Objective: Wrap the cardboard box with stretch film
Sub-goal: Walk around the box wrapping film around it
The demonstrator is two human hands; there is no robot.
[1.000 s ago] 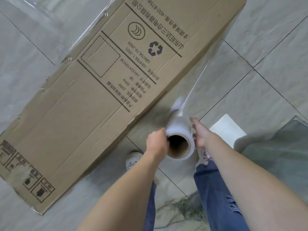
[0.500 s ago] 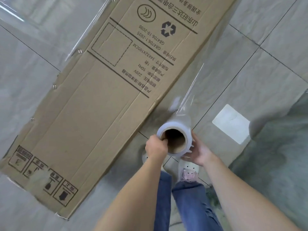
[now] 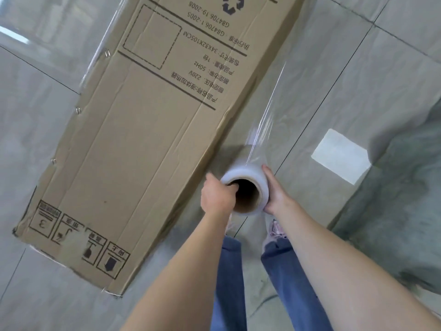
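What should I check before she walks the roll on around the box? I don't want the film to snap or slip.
1. Left hand grips the stretch film roll at the core rim: ok.
2. Right hand holds the roll's outer side: ok.
3. Film sheet runs unbroken up from the roll: ok.
4. Film anchored on the cardboard box: cannot tell, far end out of frame.
5. Floor tiles ahead free of obstacles: ok; white sheet lies aside.
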